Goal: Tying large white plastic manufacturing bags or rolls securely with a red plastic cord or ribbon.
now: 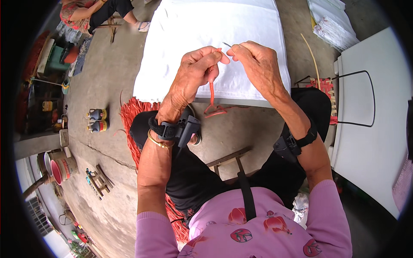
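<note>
The red cord (211, 93) hung from the left hand (195, 71), its upper end pinched between thumb and forefinger, its lower end looping above the person's lap. The right hand (257, 64) was closed on a thin needle (227, 44), tip held just beside the cord's end. Both hands were raised in front of a stack of white sheets (206, 26). Red fringe (131, 114) lay over the left knee. Two small bottles (98, 120) stood on the concrete floor (107, 77), well apart.

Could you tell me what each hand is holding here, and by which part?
The left hand pinches a red cord near its top end, the rest hanging down. The right hand pinches a thin needle by one end.
</note>
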The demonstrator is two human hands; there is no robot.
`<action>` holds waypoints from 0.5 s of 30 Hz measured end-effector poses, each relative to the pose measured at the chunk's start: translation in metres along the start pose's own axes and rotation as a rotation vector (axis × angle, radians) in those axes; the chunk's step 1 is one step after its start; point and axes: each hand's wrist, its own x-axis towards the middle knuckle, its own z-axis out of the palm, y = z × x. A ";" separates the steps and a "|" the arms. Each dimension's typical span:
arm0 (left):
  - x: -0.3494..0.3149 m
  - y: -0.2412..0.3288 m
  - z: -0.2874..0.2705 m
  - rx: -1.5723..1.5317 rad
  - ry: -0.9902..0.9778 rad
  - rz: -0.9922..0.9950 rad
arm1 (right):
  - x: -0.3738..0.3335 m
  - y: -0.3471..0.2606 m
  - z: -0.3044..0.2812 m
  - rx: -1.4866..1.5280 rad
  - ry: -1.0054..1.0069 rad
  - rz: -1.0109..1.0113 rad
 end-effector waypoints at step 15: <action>-0.003 0.004 -0.011 0.033 0.018 -0.009 | -0.003 -0.003 0.017 -0.168 0.006 -0.316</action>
